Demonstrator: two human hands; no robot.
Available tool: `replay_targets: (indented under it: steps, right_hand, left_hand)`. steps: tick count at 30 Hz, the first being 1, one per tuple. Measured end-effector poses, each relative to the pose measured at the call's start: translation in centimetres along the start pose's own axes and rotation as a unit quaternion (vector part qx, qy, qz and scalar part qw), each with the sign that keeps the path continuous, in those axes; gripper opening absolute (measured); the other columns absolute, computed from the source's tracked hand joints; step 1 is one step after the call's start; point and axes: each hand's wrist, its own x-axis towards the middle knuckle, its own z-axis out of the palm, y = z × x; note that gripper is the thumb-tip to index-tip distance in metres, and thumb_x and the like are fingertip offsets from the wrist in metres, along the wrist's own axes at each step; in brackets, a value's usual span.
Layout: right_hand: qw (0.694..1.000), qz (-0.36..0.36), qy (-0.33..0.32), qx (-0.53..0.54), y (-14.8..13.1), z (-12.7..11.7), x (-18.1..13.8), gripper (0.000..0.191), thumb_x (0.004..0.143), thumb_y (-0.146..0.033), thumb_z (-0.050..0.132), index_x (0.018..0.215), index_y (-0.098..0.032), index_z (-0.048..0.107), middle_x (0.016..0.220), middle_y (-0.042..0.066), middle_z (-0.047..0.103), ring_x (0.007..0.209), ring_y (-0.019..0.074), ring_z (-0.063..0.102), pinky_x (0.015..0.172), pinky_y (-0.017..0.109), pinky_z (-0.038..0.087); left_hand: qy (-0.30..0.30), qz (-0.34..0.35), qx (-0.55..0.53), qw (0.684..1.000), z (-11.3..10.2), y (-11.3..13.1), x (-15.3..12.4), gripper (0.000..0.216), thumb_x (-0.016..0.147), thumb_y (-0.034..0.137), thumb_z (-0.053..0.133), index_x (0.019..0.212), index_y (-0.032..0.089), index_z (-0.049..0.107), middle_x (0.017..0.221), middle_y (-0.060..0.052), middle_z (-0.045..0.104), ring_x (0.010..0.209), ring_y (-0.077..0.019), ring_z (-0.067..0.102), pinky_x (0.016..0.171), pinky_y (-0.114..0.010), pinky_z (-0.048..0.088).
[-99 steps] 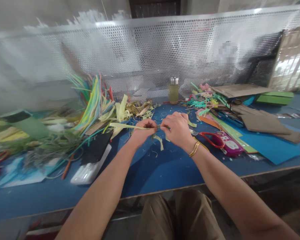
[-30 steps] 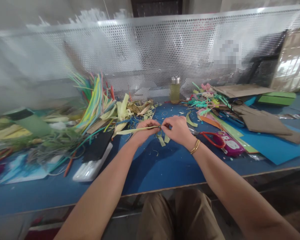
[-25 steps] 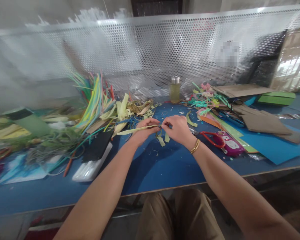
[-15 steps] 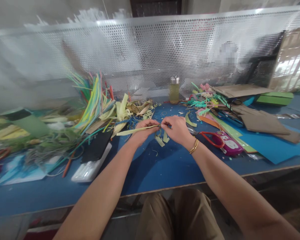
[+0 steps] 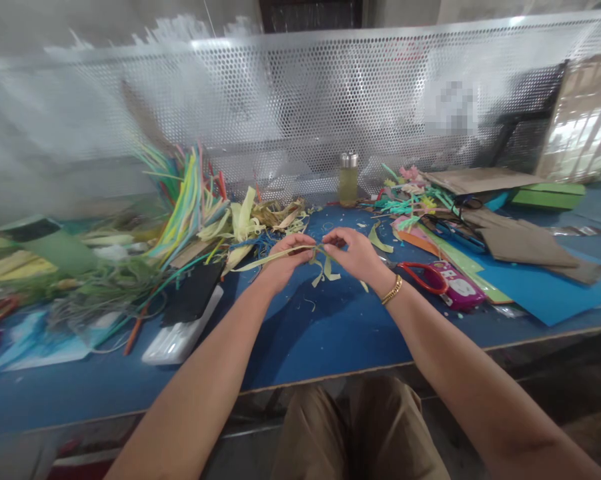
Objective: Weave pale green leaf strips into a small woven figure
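Over the middle of a blue table, my left hand pinches a pale yellow-green paper strip that runs out to the left. My right hand, with a gold bracelet at the wrist, pinches the same strip's knotted part close beside the left fingers. Short loose ends of the strip hang down between both hands, just above the table.
A heap of coloured strips lies to the left, with a black sheet and a white case. A small glass bottle stands at the back before a perforated metal screen. Red-handled scissors, a purple box and brown card lie right.
Both hands have stayed together on the strip and lifted slightly away from me. The right fingers have opened their grip a little, and the hanging ends have shifted.
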Motion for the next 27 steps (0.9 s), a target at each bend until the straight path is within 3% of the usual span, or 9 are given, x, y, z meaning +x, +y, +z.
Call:
replay_targets:
  steps: [3, 5, 11, 18, 27]
  right_hand:
    - [0.998, 0.002, -0.041, 0.047, 0.05, 0.05, -0.06, 0.019, 0.082, -0.025, 0.060, 0.099, -0.021, 0.068, 0.096, 0.005, 0.072, 0.085, 0.0157, 0.063, 0.077, 0.029, 0.046]
    - [0.997, 0.009, -0.054, 0.061, -0.07, 0.01, -0.09, 0.016, 0.084, -0.026, 0.059, 0.094, -0.019, 0.069, 0.092, 0.005, 0.072, 0.081, 0.0154, 0.063, 0.076, 0.029, 0.047]
    - [0.999, 0.011, -0.025, 0.022, -0.21, -0.30, 0.04, 0.014, 0.085, -0.028, 0.057, 0.082, -0.019, 0.067, 0.081, 0.002, 0.070, 0.076, 0.0148, 0.060, 0.072, 0.027, 0.043]
    - [0.999, 0.014, -0.024, -0.021, -0.31, -0.23, 0.06, 0.019, 0.085, -0.033, 0.058, 0.074, -0.019, 0.063, 0.074, 0.001, 0.067, 0.071, 0.0136, 0.057, 0.068, 0.026, 0.038]
    - [1.000, 0.011, -0.020, 0.015, -0.42, -0.24, 0.02, 0.020, 0.085, -0.034, 0.057, 0.074, -0.019, 0.062, 0.076, 0.002, 0.066, 0.072, 0.0137, 0.056, 0.068, 0.026, 0.040]
  left_hand:
    - [-0.007, -0.016, -0.021, 1.000, 0.00, 0.09, -0.11, 0.032, 0.065, 0.026, 0.079, 0.093, 0.020, 0.065, 0.080, -0.001, 0.066, 0.071, -0.0117, 0.061, 0.068, -0.025, 0.049]
    - [-0.016, -0.034, -0.031, 0.999, 0.04, 0.24, -0.22, 0.032, 0.066, 0.027, 0.079, 0.094, 0.020, 0.065, 0.080, -0.001, 0.066, 0.074, -0.0129, 0.062, 0.070, -0.026, 0.050]
    - [-0.048, -0.070, -0.044, 0.995, 0.45, 0.46, -0.43, 0.029, 0.065, 0.028, 0.078, 0.089, 0.019, 0.066, 0.078, -0.002, 0.065, 0.072, -0.0133, 0.062, 0.068, -0.027, 0.050]
    - [-0.030, -0.066, -0.003, 0.997, 0.72, 0.42, -0.39, 0.026, 0.062, 0.030, 0.079, 0.080, 0.017, 0.066, 0.071, 0.000, 0.064, 0.065, -0.0120, 0.058, 0.064, -0.027, 0.049]
    - [-0.025, -0.064, -0.010, 0.998, 0.77, 0.14, -0.18, 0.031, 0.057, 0.038, 0.083, 0.076, 0.018, 0.068, 0.070, 0.000, 0.064, 0.065, -0.0114, 0.057, 0.067, -0.026, 0.049]
